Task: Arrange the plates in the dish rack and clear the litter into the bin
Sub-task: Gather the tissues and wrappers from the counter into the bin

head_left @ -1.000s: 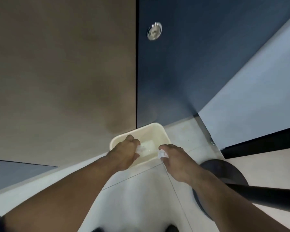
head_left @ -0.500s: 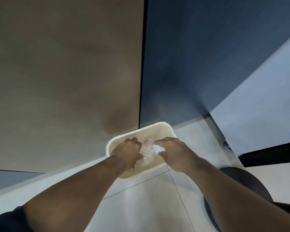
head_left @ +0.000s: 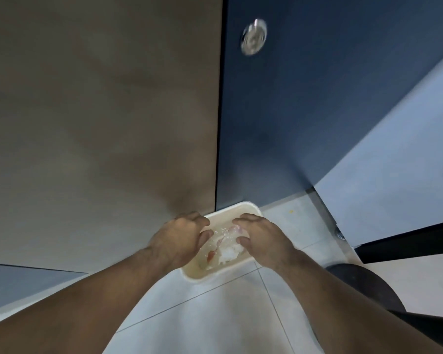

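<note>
Head view looks steeply down at a cream bin [head_left: 197, 274], a shallow rounded-rectangle tub standing on the pale tiled floor [head_left: 215, 315]. Its far edge sits tight against the foot of two panels: a matte brown panel [head_left: 100, 111] on the left and a dark blue panel [head_left: 304, 111] on the right, the seam between them running straight down to the bin's rim. That leaves no room behind the bin; open floor lies only toward the person. To the right, a round black base [head_left: 368, 284] with a dark bar crowds the floor near the right forearm.

Both hands hover over the bin's mouth. The left hand [head_left: 177, 241] has its fingers curled loosely inward, holding nothing that shows. The right hand [head_left: 264, 241] has its fingers spread apart, palm down, also with nothing in its grasp as far as can be seen. Between them the litter [head_left: 228, 251] lies inside the bin: crumpled white tissue-like pieces, glossy clear scraps and a small reddish bit, all too blurred to tell further.

The hands cover much of the bin's left and right rims. A round metal fitting [head_left: 253, 37] on the blue panel is smeared by motion blur.
</note>
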Tool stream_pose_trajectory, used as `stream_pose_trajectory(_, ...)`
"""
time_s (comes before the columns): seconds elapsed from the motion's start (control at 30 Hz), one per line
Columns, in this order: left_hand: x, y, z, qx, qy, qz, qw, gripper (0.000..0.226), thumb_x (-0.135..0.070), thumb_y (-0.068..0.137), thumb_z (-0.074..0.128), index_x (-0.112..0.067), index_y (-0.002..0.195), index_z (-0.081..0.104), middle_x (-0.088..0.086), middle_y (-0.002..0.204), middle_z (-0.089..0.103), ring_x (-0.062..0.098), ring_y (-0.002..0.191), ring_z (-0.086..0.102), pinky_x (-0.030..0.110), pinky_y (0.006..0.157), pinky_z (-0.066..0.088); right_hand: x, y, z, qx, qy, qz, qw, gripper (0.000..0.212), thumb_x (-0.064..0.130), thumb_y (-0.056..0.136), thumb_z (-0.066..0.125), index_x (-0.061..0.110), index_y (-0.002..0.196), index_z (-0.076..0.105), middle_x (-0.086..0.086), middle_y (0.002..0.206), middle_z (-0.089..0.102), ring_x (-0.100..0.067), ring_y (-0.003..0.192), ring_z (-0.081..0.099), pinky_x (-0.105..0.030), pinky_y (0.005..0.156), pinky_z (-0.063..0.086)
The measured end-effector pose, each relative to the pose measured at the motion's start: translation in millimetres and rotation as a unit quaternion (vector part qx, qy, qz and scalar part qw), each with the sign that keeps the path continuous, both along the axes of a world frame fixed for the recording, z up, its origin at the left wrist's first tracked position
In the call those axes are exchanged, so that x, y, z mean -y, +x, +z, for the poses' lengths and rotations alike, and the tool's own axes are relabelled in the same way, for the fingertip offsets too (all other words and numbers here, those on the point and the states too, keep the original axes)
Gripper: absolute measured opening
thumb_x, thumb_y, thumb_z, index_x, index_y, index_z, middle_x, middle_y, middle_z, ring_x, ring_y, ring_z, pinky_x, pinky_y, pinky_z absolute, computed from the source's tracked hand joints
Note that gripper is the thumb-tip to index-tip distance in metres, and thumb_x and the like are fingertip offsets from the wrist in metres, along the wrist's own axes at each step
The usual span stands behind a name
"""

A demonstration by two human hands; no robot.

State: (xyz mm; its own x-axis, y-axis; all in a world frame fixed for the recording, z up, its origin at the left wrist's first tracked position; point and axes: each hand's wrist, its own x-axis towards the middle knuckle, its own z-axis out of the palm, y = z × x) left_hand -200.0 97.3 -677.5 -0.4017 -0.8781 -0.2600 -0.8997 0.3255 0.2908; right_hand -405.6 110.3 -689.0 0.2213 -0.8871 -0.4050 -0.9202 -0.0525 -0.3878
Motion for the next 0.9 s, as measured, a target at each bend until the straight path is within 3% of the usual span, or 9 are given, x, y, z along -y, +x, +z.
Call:
stream_pose_trajectory(0.23, -13, -4, 139, -0.053, -0.042, -0.032, 0.997, 0.039, -0.052, 0.097, 0.033, -0.029, 0.117, 0.057, -0.010, 0.111, 0.057, 0.015, 0.105, 0.054, 0.031, 0.088, 0.047, -19, -14, 162, 0.023, -0.030, -0.020, 0.999, 0.040, 0.035, 0.099, 0.049, 0.030, 0.139, 0.046, 0.014, 0.145, 0.042, -0.010, 0.129, 0.043, -0.026, 0.105, 0.038)
stream_pose_trajectory(0.37, -16, -13, 232, -0.057, -0.062, -0.060, 0.995, 0.063, -0.061, 0.086, 0.012, -0.031, 0.118, 0.056, -0.011, 0.112, 0.058, 0.012, 0.104, 0.055, 0.031, 0.087, 0.047, -29, -20, 259, 0.035, -0.056, -0.026, 0.997, 0.038, 0.034, 0.099, 0.049, 0.032, 0.137, 0.048, 0.015, 0.143, 0.044, -0.009, 0.126, 0.045, -0.023, 0.103, 0.038)
stream_pose_trajectory(0.57, -11, -36, 378, -0.098, -0.133, -0.065, 0.984, 0.051, -0.056, 0.091, 0.028, -0.026, 0.116, 0.062, -0.007, 0.113, 0.065, 0.015, 0.103, 0.060, 0.026, 0.085, 0.045, -24, -41, 408, 0.032, -0.111, -0.016, 0.993, 0.039, 0.033, 0.101, 0.045, 0.028, 0.140, 0.047, 0.011, 0.144, 0.045, -0.009, 0.130, 0.042, -0.020, 0.106, 0.030)
stream_pose_trajectory(0.7, -6, -55, 464, -0.115, -0.151, -0.072, 0.979, 0.053, -0.056, 0.091, 0.027, -0.026, 0.120, 0.059, -0.009, 0.114, 0.061, 0.011, 0.104, 0.055, 0.016, 0.081, 0.033, -19, -57, 488, 0.051, -0.151, -0.021, 0.987, 0.038, 0.035, 0.099, 0.049, 0.026, 0.136, 0.051, 0.011, 0.138, 0.051, -0.007, 0.125, 0.046, -0.016, 0.103, 0.030)
stream_pose_trajectory(0.9, -7, -72, 551, -0.127, -0.203, -0.069, 0.969, 0.061, -0.060, 0.089, 0.022, -0.025, 0.124, 0.057, -0.011, 0.118, 0.059, 0.008, 0.107, 0.054, 0.021, 0.087, 0.040, -17, -75, 573, 0.063, -0.210, -0.032, 0.975, 0.035, 0.034, 0.098, 0.051, 0.026, 0.131, 0.056, 0.011, 0.133, 0.055, -0.009, 0.121, 0.049, -0.020, 0.104, 0.035)
